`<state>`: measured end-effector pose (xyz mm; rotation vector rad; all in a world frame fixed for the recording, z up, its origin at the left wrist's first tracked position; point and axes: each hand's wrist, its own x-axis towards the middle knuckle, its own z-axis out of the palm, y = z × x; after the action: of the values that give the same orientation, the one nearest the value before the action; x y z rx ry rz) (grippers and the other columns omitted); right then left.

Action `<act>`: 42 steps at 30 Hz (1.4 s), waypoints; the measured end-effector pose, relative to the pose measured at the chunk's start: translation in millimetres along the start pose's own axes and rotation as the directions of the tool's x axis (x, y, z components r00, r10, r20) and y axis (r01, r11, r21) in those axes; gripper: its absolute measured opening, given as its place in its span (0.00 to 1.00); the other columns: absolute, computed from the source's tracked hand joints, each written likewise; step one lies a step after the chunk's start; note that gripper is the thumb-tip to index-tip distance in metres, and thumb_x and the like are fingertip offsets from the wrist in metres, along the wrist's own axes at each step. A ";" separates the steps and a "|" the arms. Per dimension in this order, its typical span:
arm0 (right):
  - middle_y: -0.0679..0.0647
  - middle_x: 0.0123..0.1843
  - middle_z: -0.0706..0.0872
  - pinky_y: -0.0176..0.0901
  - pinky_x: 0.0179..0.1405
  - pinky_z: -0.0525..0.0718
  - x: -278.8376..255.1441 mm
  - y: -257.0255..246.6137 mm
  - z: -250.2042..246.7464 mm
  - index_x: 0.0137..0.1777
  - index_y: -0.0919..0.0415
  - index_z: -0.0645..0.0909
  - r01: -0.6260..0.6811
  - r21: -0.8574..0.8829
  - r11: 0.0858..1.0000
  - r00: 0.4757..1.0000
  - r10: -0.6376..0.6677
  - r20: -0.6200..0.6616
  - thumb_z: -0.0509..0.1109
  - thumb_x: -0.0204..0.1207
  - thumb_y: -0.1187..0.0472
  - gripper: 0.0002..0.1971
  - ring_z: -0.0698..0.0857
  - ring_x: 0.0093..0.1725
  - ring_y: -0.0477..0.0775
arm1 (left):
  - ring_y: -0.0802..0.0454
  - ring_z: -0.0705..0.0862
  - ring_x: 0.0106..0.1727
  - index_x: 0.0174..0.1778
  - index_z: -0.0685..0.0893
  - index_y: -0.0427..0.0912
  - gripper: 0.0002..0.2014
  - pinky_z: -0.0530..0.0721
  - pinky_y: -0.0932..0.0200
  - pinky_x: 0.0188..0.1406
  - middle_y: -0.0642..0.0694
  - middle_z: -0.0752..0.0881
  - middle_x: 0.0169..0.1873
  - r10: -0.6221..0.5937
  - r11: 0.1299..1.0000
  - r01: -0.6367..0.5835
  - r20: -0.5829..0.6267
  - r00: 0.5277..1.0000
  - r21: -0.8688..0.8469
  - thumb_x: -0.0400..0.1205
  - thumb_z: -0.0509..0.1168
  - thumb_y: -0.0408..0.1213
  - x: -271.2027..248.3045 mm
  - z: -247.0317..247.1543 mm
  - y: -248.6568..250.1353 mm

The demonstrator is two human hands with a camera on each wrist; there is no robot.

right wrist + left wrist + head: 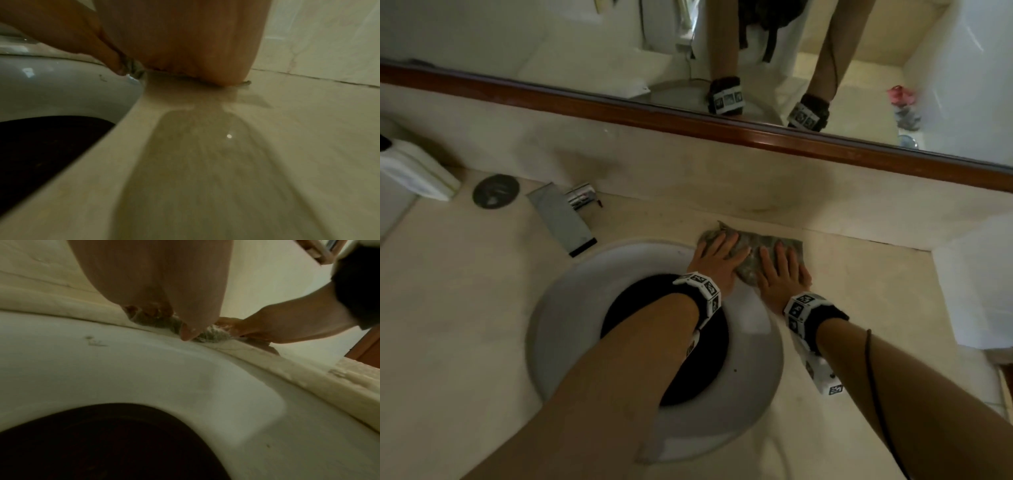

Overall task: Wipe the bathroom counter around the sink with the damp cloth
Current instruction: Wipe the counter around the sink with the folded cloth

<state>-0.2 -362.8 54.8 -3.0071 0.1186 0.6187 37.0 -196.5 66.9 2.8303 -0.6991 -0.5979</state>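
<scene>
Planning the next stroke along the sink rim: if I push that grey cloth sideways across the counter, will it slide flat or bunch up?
Probably bunches: the cloth already lies crumpled under the left hand and right hand, so it looks soft and floppy. Flat palms pressing it should help it slide. The counter behind it looks wet and glossy, so drag is likely low.

— What do you see behind the basin?
— You face a wide mirror with a reddish-brown wooden frame (pixel 722 128), set above a cream stone backsplash (pixel 688 171).
— And to your left?
— A chrome rectangular tap (pixel 565 216), a round dark metal disc (pixel 495 191) beside it, and a white plastic box (pixel 410 171) at the edge.
— The light?
— Dim and warm; the cream tiled wall (pixel 329 40) looks shadowed.
</scene>
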 end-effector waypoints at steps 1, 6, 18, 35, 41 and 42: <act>0.51 0.86 0.35 0.55 0.83 0.41 5.1 -6.5 -1.6 0.83 0.42 0.35 0.022 -0.017 1.000 1.000 -0.022 -0.001 0.33 0.80 0.42 0.31 0.38 0.85 0.56 | 0.47 0.36 0.85 0.84 0.45 0.58 0.33 0.41 0.41 0.82 0.52 0.37 0.84 -0.008 1.000 0.008 -0.005 1.000 -0.001 0.87 0.52 0.37 -2.0 -1.9 -9.0; 0.49 0.86 0.34 0.55 0.82 0.41 26.4 -46.1 -11.6 0.84 0.41 0.36 0.090 -0.018 0.996 0.996 -0.090 0.016 0.40 0.85 0.43 0.29 0.38 0.85 0.56 | 0.46 0.35 0.84 0.84 0.45 0.59 0.38 0.39 0.40 0.82 0.50 0.36 0.84 -0.087 0.996 0.086 -0.026 0.996 -0.026 0.83 0.58 0.34 -12.5 -5.3 -47.1; 0.57 0.87 0.43 0.62 0.81 0.47 59.1 -158.8 -11.1 0.85 0.46 0.44 0.378 -0.077 0.923 0.926 -0.378 0.012 0.26 0.64 0.35 0.45 0.46 0.85 0.63 | 0.44 0.37 0.85 0.84 0.46 0.56 0.36 0.50 0.41 0.82 0.48 0.37 0.84 -0.333 0.939 0.325 -0.061 0.941 -0.116 0.84 0.57 0.37 -61.4 -13.9 -138.6; 0.60 0.87 0.47 0.64 0.79 0.54 34.3 -244.4 -12.0 0.85 0.52 0.51 0.580 -0.262 0.771 0.813 -0.567 0.134 0.72 0.69 0.49 0.46 0.49 0.85 0.66 | 0.49 0.47 0.85 0.84 0.53 0.56 0.37 0.43 0.43 0.83 0.51 0.50 0.85 -0.396 0.910 0.375 -0.107 0.912 -0.176 0.80 0.61 0.44 -134.6 -4.5 -191.0; 0.57 0.87 0.41 0.61 0.83 0.40 15.0 -272.2 3.0 0.85 0.51 0.41 0.622 -0.230 0.748 0.782 -0.609 0.133 0.66 0.74 0.53 0.46 0.39 0.85 0.62 | 0.49 0.43 0.85 0.84 0.49 0.55 0.37 0.43 0.42 0.83 0.51 0.43 0.85 -0.464 0.882 0.449 -0.091 0.881 -0.145 0.81 0.60 0.47 -174.2 5.5 -204.0; 0.57 0.86 0.40 0.61 0.83 0.41 9.8 -278.5 4.4 0.85 0.50 0.40 0.633 -0.247 0.733 0.772 -0.622 0.133 0.66 0.73 0.52 0.46 0.39 0.85 0.63 | 0.49 0.44 0.85 0.84 0.48 0.55 0.38 0.43 0.41 0.83 0.51 0.42 0.85 -0.478 0.874 0.464 -0.089 0.874 -0.146 0.80 0.60 0.47 -181.9 7.8 -208.2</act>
<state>31.9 -86.0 61.4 -2.9721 -1.0381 0.6478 -28.1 72.4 69.6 2.8929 0.0651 -0.5011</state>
